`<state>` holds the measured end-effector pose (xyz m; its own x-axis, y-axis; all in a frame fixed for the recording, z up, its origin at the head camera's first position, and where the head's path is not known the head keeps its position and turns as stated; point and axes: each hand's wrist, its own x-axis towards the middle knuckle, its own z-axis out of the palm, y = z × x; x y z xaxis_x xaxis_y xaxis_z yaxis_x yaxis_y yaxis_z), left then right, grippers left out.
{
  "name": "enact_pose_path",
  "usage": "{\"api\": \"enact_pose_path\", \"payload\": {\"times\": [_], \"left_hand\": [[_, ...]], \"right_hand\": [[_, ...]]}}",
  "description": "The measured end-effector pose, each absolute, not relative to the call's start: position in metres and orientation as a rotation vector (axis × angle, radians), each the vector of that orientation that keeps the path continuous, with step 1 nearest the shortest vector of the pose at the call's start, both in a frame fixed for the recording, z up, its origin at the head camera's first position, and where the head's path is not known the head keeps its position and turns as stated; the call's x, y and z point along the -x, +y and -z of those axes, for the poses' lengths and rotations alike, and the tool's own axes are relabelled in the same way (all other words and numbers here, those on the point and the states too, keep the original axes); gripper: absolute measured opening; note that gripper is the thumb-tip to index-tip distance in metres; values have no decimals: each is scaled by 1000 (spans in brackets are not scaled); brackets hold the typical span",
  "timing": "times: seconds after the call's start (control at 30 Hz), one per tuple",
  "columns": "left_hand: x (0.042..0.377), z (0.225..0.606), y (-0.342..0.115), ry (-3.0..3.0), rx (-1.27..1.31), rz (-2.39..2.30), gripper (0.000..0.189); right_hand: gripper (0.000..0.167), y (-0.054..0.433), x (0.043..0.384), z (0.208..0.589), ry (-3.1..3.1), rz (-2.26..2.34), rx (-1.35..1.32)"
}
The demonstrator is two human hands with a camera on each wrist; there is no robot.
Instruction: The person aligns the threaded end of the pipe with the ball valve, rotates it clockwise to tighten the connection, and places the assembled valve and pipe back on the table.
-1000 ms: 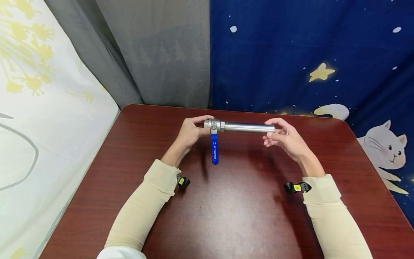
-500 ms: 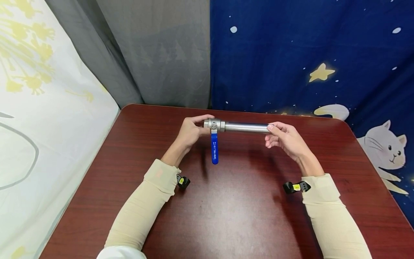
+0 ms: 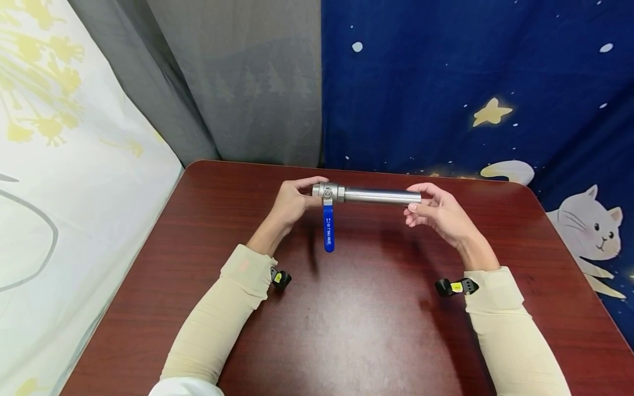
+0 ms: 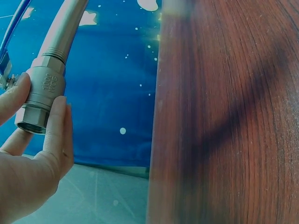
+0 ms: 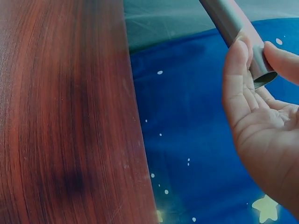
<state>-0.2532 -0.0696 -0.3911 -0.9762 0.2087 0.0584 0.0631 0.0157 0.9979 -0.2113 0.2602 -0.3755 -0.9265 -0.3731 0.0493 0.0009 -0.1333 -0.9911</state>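
Observation:
A steel ball valve (image 3: 333,191) with a blue lever handle (image 3: 329,228) is joined to a straight metal pipe (image 3: 381,196); threads show at the joint in the left wrist view. Both are held up off the table, the pipe lying roughly level and the lever pointing toward me. My left hand (image 3: 289,204) grips the valve body between thumb and fingers. At the pipe's other end, my right hand (image 3: 446,217) pinches the pipe with thumb and fingertips. The pipe's open end (image 5: 265,79) shows in the right wrist view.
The dark red wooden table (image 3: 346,330) lies below, with shadows of the hands on it. Behind it hang a grey curtain (image 3: 257,82) and a blue starry curtain (image 3: 421,82). A white patterned cloth (image 3: 74,192) hangs at the left.
The right thumb and fingers shift round the pipe's end: the thumb goes over the top, then back to the lower front side. Left hand and valve stay in place.

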Motion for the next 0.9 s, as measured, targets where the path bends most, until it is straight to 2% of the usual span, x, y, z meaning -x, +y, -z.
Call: {"api": "enact_pose_path", "payload": {"times": [0.13,0.23,0.47,0.63,0.7,0.9], "left_hand": [[253,391,-70,2162,-284,-2113,41],[254,392,-70,2158,-284,-2119,42],[253,392,-71,2160,-283,-2113,41],[254,392,-73,2158,-254,-2106,41],[254,392,-74,2153,-254,-2108,42],[254,391,-74,2143,-289,-2118,43]], "right_hand": [[14,259,211,375,1858,2169,336],[10,257,211,376,1884,2160,275],[12,257,211,374,1918,2129,281],[34,258,211,374,1944,2093,412],[37,259,211,374,1954,2092,447],[24,259,214,378,1883,2130,380]]}}
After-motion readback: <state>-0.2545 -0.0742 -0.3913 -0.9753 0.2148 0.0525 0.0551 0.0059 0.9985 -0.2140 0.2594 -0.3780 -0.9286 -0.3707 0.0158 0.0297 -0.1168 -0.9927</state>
